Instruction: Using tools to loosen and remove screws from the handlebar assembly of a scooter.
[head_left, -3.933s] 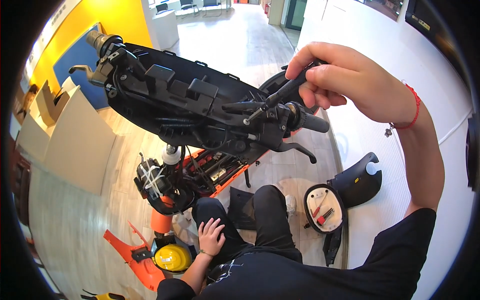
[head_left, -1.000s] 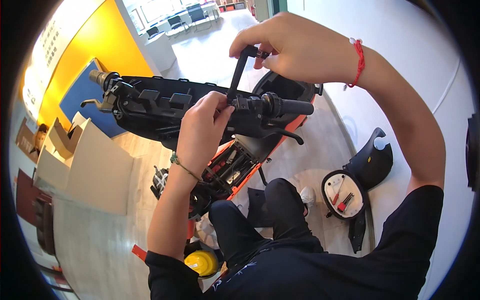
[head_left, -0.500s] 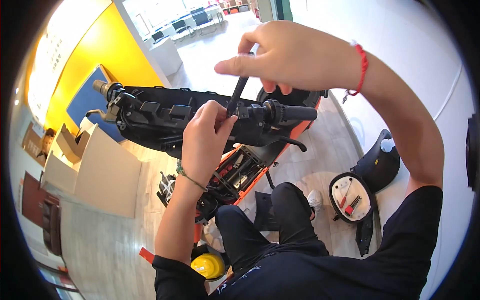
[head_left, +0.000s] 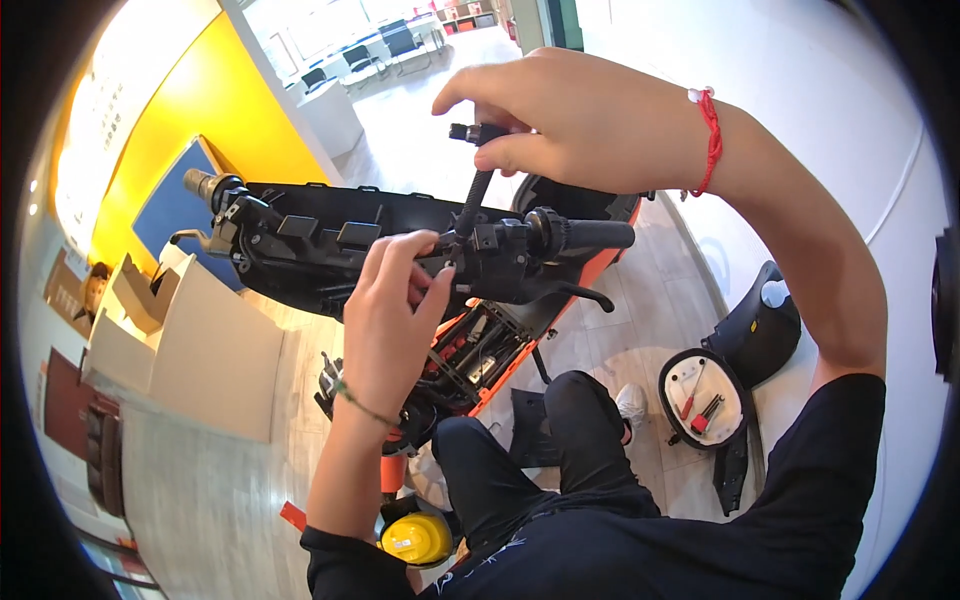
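Note:
My right hand (head_left: 590, 125) grips the upper end of a long black tool (head_left: 466, 215), with its short crosspiece showing between thumb and forefinger. The tool's lower end rests at the handlebar assembly (head_left: 500, 240) of an orange-and-black scooter (head_left: 495, 365), near the right grip (head_left: 595, 235). My left hand (head_left: 390, 310) is closed with thumb and forefinger at the tool's foot, by a small silver part; what exactly it pinches I cannot make out. The left grip (head_left: 205, 185) and a brake lever sit at the other end of the bar.
A black oval case (head_left: 700, 370) holding red-handled tools and a black panel (head_left: 760, 320) lie beside the white wall (head_left: 870, 120). A yellow helmet (head_left: 415, 540) sits by my legs. A beige counter (head_left: 215, 350) and blue board (head_left: 180, 190) stand left; chairs (head_left: 400, 40) are farther back.
My left hand has joined in at the handlebar since the earliest frame, and has since slid slightly left and down. My right hand's forefinger and thumb have shifted about the tool's top.

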